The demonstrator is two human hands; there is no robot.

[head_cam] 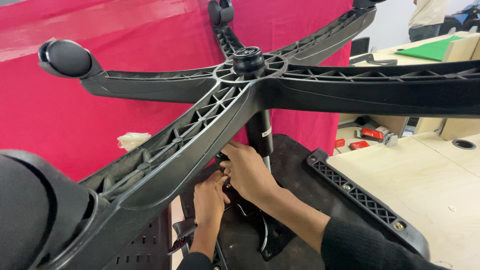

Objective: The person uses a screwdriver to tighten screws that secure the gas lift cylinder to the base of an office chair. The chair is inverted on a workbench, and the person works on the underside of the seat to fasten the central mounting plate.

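Note:
An upturned office chair lies on a table, its black five-arm star base spread overhead with castors on the arm ends. The gas-lift column runs down from the hub to the metal mechanism plate on the black seat underside. My right hand reaches in beside the column's foot, fingers curled at a small part on the mechanism. My left hand sits just below it, fingers pinched at the same spot. What they grip is hidden by the fingers and a base arm.
A black armrest bracket with bolts lies along the seat's right edge. A pale wooden tabletop holds small red boxes. A red cloth hangs behind. A person stands at the far right by a green sheet.

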